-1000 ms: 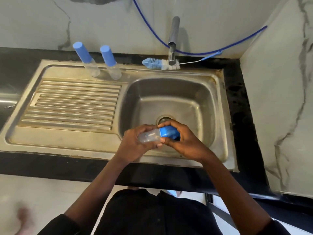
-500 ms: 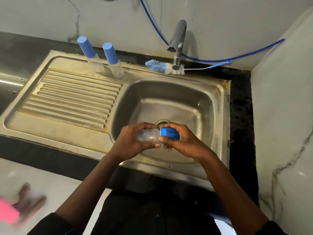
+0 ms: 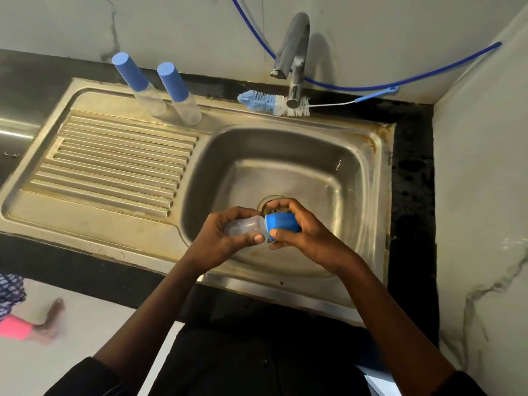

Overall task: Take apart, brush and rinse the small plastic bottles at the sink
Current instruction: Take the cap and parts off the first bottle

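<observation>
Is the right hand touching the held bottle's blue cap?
Touching. The head view shows the right hand with thumb and fingers curled round the blue cap; the left hand holds the bottle.

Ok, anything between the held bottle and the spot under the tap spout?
Nothing visible. Only open basin lies between the bottle and the tap spout; the bottle brush rests back on the rim.

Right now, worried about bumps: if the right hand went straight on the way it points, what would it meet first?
The left hand, holding the clear bottle right in front of it. The right hand grips the blue cap, thumbs close together. Beyond, probably the sink wall; depth is unclear.
</observation>
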